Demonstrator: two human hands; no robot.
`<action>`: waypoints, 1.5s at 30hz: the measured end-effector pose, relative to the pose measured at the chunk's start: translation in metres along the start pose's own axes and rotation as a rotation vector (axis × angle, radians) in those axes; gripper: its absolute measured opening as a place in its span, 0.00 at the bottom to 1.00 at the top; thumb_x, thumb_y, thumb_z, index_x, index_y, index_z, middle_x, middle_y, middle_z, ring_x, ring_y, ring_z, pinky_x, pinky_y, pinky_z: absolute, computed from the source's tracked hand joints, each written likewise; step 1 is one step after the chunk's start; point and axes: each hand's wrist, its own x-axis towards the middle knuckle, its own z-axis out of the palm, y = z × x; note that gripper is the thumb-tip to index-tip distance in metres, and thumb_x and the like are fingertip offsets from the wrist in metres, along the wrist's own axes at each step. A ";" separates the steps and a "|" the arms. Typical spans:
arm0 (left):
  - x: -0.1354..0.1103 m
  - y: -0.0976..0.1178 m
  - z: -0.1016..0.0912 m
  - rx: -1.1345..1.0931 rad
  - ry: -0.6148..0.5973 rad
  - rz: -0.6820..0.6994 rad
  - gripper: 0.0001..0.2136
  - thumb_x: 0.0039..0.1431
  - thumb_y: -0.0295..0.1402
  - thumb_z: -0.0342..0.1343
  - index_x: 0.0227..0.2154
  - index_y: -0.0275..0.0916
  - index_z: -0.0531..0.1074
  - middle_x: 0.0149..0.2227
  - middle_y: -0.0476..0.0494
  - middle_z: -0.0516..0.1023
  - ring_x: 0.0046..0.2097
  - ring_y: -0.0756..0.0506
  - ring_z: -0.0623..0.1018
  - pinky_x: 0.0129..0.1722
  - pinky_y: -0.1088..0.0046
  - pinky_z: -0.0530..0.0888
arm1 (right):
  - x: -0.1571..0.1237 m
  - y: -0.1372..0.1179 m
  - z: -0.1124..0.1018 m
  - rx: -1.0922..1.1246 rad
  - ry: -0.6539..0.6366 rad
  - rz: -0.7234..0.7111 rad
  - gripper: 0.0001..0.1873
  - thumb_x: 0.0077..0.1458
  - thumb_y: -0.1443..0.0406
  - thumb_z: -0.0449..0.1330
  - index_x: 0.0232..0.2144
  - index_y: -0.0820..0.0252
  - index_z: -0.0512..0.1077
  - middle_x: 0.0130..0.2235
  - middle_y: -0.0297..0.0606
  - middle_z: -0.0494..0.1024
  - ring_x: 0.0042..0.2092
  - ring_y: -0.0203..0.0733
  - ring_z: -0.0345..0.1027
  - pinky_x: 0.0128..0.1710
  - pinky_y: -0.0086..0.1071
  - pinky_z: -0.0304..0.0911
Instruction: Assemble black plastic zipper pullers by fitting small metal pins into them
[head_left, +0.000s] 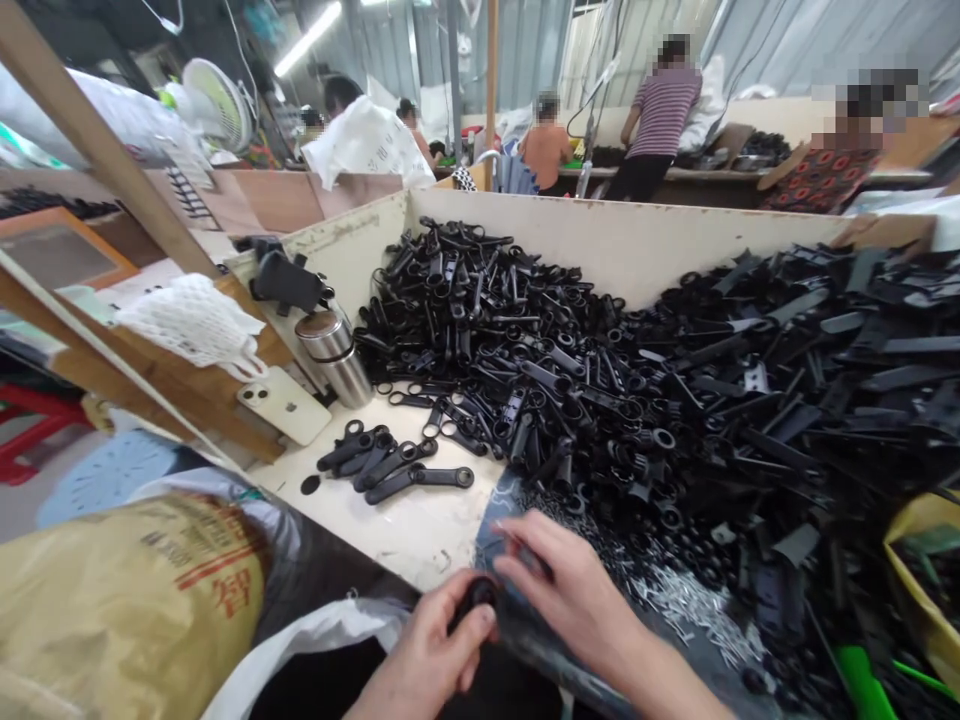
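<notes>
My left hand [431,640] is at the bottom of the view, shut on a small black plastic part [476,598]. Just to its right, my right hand [559,590] has its fingers curled over a dark sheet by the heap's near edge. Whether those fingers hold anything is hidden. A large heap of black plastic parts [600,400] fills the white-walled bin [600,235]. Several assembled black lever-shaped pieces [397,470] lie apart on the bin's pale floor. Loose silver pins [682,605] are scattered close to my right hand.
A steel flask [334,355] and a white phone [285,405] stand beside the bin's left wall. A tan woven sack [127,590] lies at lower left, and a yellow bag [926,570] sits at right. Several co-workers stand or sit beyond the bin.
</notes>
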 end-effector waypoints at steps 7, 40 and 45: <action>-0.022 0.003 -0.046 -0.130 0.278 0.006 0.27 0.53 0.57 0.66 0.44 0.37 0.75 0.32 0.47 0.77 0.18 0.59 0.62 0.15 0.83 0.52 | 0.104 -0.005 0.035 -0.363 -0.194 0.003 0.12 0.64 0.68 0.62 0.49 0.61 0.76 0.45 0.46 0.80 0.45 0.52 0.78 0.42 0.36 0.69; 0.006 0.041 0.074 0.319 -0.263 -0.059 0.15 0.64 0.35 0.56 0.52 0.44 0.76 0.36 0.50 0.78 0.36 0.48 0.75 0.40 0.72 0.72 | -0.115 0.006 -0.021 0.138 0.409 -0.031 0.15 0.64 0.76 0.59 0.47 0.57 0.78 0.35 0.38 0.80 0.35 0.39 0.76 0.34 0.27 0.71; 0.008 0.029 0.088 0.240 -0.328 -0.142 0.15 0.64 0.37 0.53 0.51 0.39 0.73 0.24 0.57 0.68 0.24 0.50 0.67 0.26 0.75 0.66 | -0.128 0.009 -0.019 0.094 0.462 0.001 0.15 0.64 0.76 0.59 0.47 0.58 0.79 0.35 0.38 0.80 0.34 0.38 0.77 0.34 0.26 0.72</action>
